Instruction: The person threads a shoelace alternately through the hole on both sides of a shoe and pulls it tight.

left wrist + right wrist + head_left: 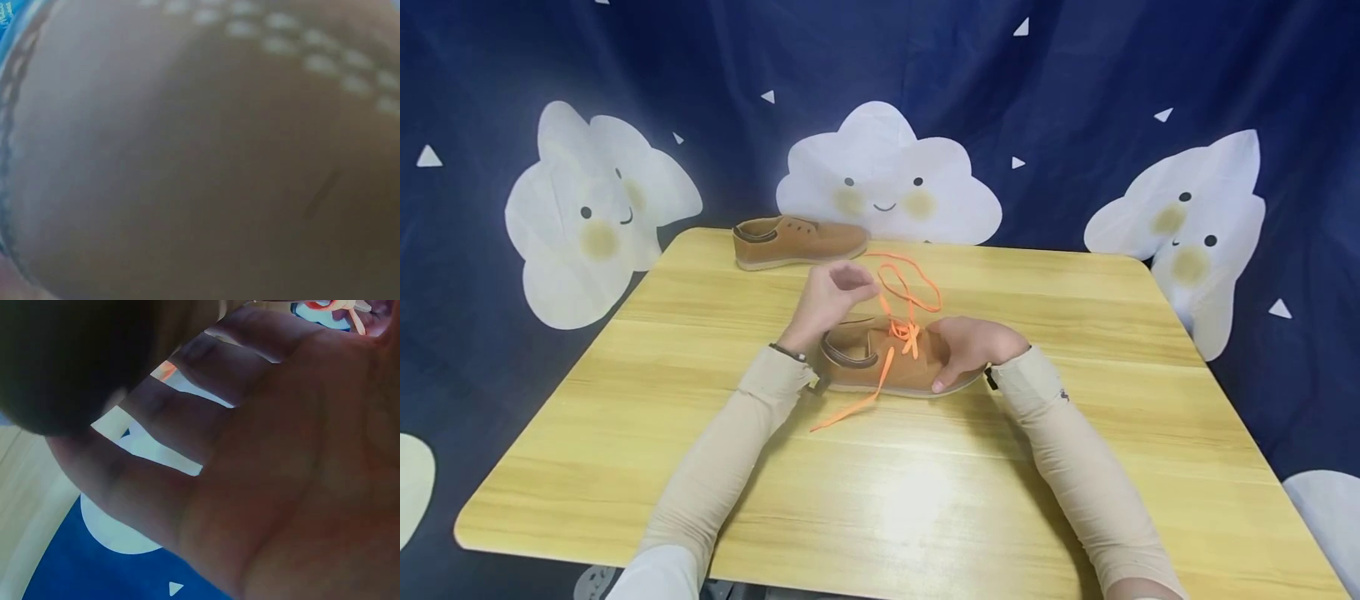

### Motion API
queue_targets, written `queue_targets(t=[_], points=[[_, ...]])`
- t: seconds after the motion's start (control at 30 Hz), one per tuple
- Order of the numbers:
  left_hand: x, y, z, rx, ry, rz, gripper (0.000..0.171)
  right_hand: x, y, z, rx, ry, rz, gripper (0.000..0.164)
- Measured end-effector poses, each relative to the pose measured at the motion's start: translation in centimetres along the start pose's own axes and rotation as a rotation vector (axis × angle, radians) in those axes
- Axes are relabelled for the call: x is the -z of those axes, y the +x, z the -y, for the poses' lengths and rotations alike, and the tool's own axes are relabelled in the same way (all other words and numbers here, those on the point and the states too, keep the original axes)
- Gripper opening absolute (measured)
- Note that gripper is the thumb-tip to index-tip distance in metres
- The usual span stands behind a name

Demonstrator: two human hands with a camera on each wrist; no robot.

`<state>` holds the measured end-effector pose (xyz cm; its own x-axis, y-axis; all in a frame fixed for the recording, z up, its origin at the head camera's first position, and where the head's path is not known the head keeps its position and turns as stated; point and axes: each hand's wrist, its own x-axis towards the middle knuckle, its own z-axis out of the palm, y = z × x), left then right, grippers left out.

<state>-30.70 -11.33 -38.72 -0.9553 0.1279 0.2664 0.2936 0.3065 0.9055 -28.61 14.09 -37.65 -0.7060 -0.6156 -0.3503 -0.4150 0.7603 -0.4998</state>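
A brown shoe (904, 373) lies on the table with its toe to the right; an orange shoelace (904, 333) is threaded at its tongue, with one end trailing toward the front and a loop behind. Over the shoe's heel side, my left hand (835, 293) pinches the lace between thumb and fingers. My right hand (973, 343) grips the toe, thumb on the near side. The shoe's stitched leather (187, 156) fills the left wrist view, blurred. In the right wrist view, the right hand's fingers (181, 419) curve around the dark toe (62, 362).
Another brown shoe (801, 243), with bare eyelets, stands at the table's back edge. Behind the wooden table (647, 467) hangs a blue curtain (1045, 92) with white clouds.
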Motion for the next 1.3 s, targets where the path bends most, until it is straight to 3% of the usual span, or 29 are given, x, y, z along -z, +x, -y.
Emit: queue_targets(t=[0.17,0.37,0.47,0.53,0.6,0.7,0.77,0.83,0.93,1.13,1.23,1.3], points=[[0.9,0.6,-0.8,-0.068,-0.113,-0.106,0.026,0.1,0.0,0.2,-0.043,-0.014,-0.011,0.106],[2.8,1.3,-1.5,-0.125,-0.256,-0.271,0.013,0.4,0.1,0.2,-0.039,-0.031,-0.019,0.098],[3.9,1.8,-0.4,-0.083,-0.259,-0.328,0.013,0.4,0.2,0.2,-0.010,-0.032,-0.025,0.098],[4.4,2.1,1.0,0.002,-0.172,-0.315,0.013,0.3,0.3,0.2,0.005,-0.037,-0.026,0.098],[4.7,2.3,2.5,0.099,-0.039,-0.230,0.016,0.2,0.3,0.2,0.015,-0.043,-0.025,0.100],[4.8,2.2,4.5,0.193,0.218,-0.020,0.023,0.0,0.3,0.2,0.021,-0.041,-0.023,0.101],[4.7,2.0,5.1,0.192,0.349,0.127,0.030,-0.1,0.3,0.3,0.031,-0.029,-0.025,0.102],[4.4,1.9,5.1,0.159,0.423,0.237,0.035,-0.1,0.3,0.3,0.037,-0.028,-0.029,0.102],[3.9,1.7,4.1,0.059,0.435,0.372,0.039,0.0,0.1,0.5,0.027,-0.043,-0.030,0.102],[1.9,1.7,1.1,-0.125,0.352,0.644,0.035,0.0,0.0,0.5,0.014,-0.040,-0.032,0.099],[1.4,2.0,0.6,-0.150,0.382,0.714,0.029,-0.2,-0.1,0.4,0.004,-0.043,-0.028,0.099],[1.3,2.1,0.7,-0.142,0.409,0.718,0.025,-0.4,0.0,0.3,0.001,-0.052,-0.026,0.100]])
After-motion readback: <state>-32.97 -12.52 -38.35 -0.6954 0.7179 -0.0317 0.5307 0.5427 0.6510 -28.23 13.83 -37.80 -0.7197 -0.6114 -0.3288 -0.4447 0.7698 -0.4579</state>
